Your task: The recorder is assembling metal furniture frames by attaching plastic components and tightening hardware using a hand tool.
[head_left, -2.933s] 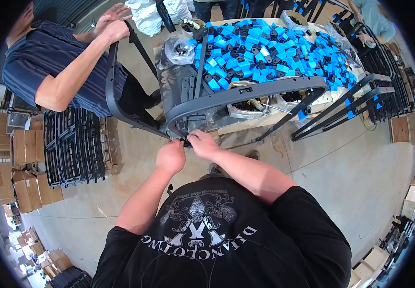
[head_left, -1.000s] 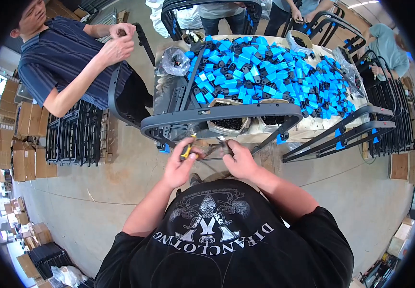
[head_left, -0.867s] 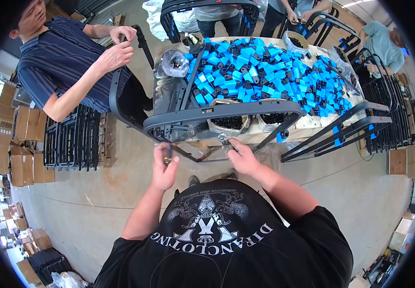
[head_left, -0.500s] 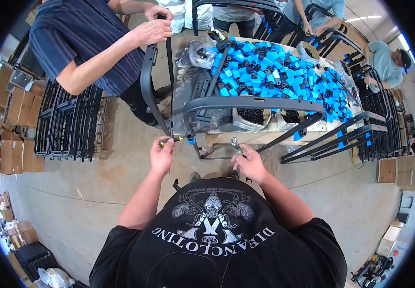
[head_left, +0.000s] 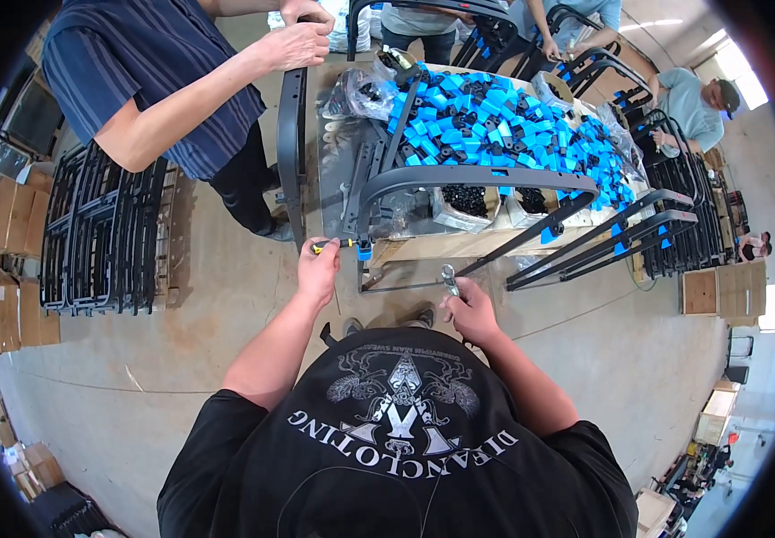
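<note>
My left hand [head_left: 317, 272] is closed round a yellow-and-black screwdriver [head_left: 322, 247]. The tool points right, at the blue-and-black plastic clip [head_left: 365, 249] on the lower left end of a curved black metal frame [head_left: 486, 177]. Whether its tip touches the clip I cannot tell. A silver ratchet wrench [head_left: 449, 280] sticks up out of my closed right hand [head_left: 470, 309], a little below the table's front edge and apart from the frame.
The table [head_left: 414, 248] bears a big heap of blue and black plastic parts [head_left: 495, 117] and boxes of small black pieces [head_left: 468, 200]. More black frames [head_left: 620, 247] lean at its right. Left stands a co-worker [head_left: 172, 99] gripping another frame; stacked frames [head_left: 105, 233] lie behind.
The view has shifted slightly. My left hand and the screwdriver have moved right and up, nearer the blue clip. My right hand still holds the ratchet wrench.
</note>
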### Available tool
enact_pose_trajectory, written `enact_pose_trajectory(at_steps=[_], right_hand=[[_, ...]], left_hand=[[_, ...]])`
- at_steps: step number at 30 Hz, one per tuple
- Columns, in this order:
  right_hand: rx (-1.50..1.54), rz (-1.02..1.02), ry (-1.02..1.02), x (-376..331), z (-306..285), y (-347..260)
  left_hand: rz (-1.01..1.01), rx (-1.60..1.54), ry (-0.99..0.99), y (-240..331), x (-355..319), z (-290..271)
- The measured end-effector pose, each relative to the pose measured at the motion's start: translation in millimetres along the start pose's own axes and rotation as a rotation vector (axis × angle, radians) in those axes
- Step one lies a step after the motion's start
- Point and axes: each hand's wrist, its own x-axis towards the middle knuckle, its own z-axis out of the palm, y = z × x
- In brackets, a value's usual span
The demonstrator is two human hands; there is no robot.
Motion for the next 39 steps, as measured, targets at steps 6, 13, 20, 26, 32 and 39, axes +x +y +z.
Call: enact_pose_trajectory(at_steps=[6,13,20,26,32,39], right_hand=[[-0.023,-0.001,0.012,-7,-1,6],[-0.100,0.008,0.031,-12,6,9],[-0.186,-0.002,0.030,-14,14,3],[-0.169,0.019,0.060,-20,11,23],[-0.235,0.028,0.042,-18,13,20],[-0.452,-0.049,0.060,1,19,33]], left_hand=[[0.034,-0.074,-0.006,-6,-7,1],[0.080,-0.019,-0.003,-8,-2,1],[0.070,-0.049,-0.028,-9,-10,-1],[0.082,-0.089,0.014,-9,-8,2],[0.011,-0.179,-0.074,-12,-1,-10],[-0.087,-0.034,-0.113,1,12,-12]])
